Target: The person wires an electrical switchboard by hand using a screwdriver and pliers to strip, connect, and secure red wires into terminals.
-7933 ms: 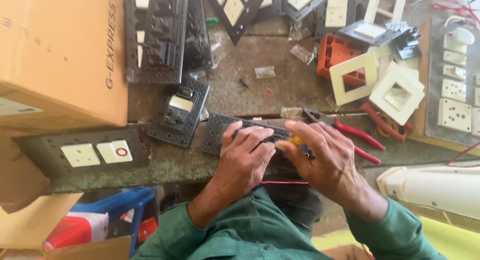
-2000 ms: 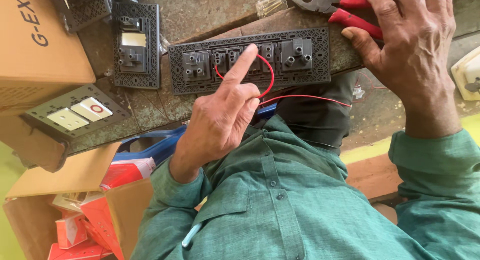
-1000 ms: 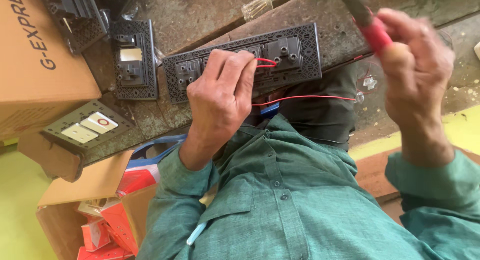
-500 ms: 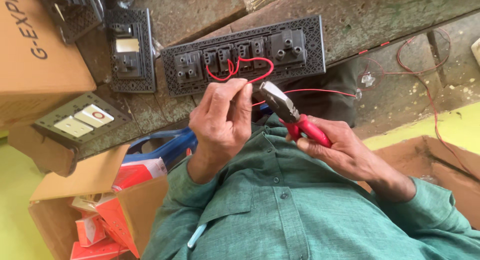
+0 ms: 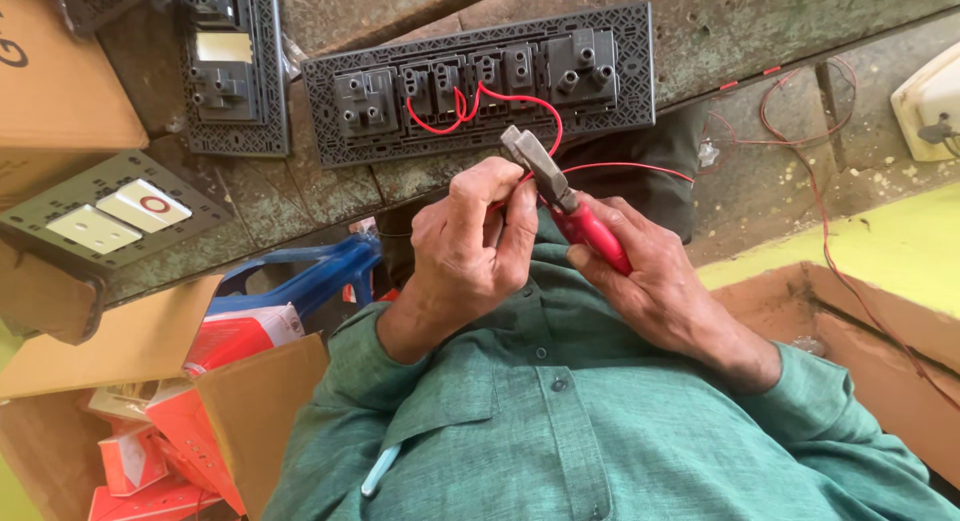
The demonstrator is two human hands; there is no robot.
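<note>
Close-up, L hand [image 5: 470,246] fingers pinching red wire [image 5: 520,101], R hand [image 5: 655,281] fist-gripping red-handled pliers [image 5: 565,196], both raised off bench.

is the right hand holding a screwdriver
No, the right hand grips red-handled pliers, their nose up by the red wire.

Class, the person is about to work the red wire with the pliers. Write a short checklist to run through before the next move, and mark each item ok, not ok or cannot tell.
1. Left hand pinches the red wire: ok.
2. Right hand grips the pliers by the red handles: ok.
3. Plier jaws are on the wire at the right spot: cannot tell, the fingers hide the contact.
4. Long switch plate lies flat on the bench, back side up: ok.
5. Wire loops are seated in the plate's terminals: cannot tell.
6. Loose wire trails off the bench edge to the right, a possible snag: not ok.
</note>
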